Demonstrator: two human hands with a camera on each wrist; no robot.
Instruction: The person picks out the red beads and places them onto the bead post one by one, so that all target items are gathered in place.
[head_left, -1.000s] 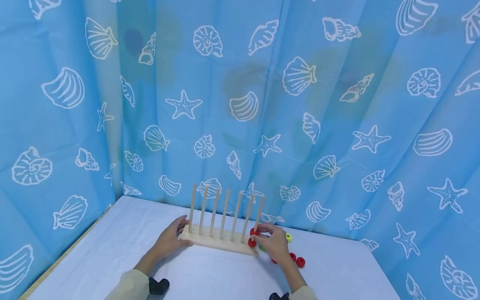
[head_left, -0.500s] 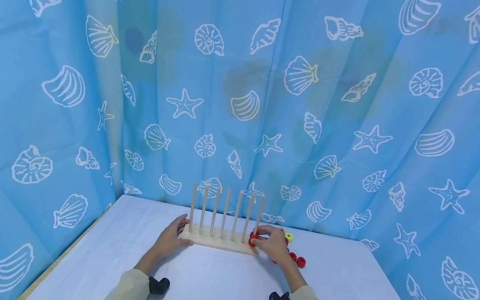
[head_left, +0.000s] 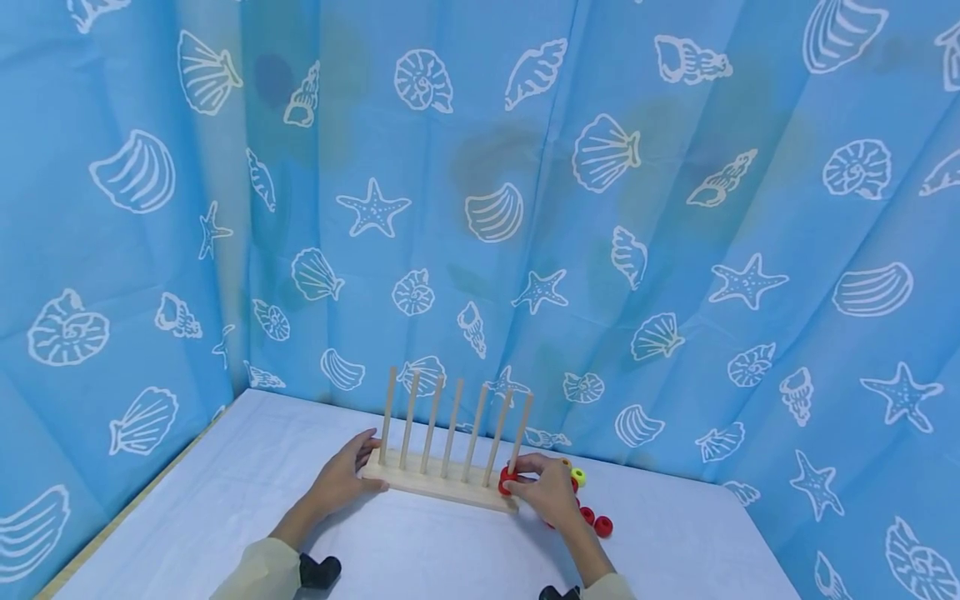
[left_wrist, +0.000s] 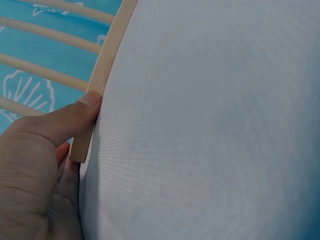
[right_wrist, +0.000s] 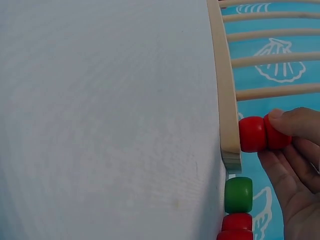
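Observation:
A wooden rack has a long base (head_left: 442,486) and a row of several upright pegs. At its left end my left hand (head_left: 335,477) grips the base, with the thumb (left_wrist: 75,117) along the front edge and the other fingers behind. On the rightmost peg (head_left: 521,429) sit two red beads. The lower red bead (right_wrist: 251,134) rests on the base. My right hand (head_left: 550,492) pinches the upper red bead (right_wrist: 278,135) between thumb and fingers, and the two beads touch. The other pegs visible carry no beads.
Right of the rack, loose beads lie on the white table (head_left: 660,533): several red beads (head_left: 603,526), a yellow bead (head_left: 577,477), an orange one (head_left: 566,463) and a green bead (right_wrist: 238,195). A blue shell-print curtain (head_left: 420,250) hangs behind the table.
My right hand has lowered the upper red bead along the rightmost peg until it meets the lower one. My left hand has stayed on the base.

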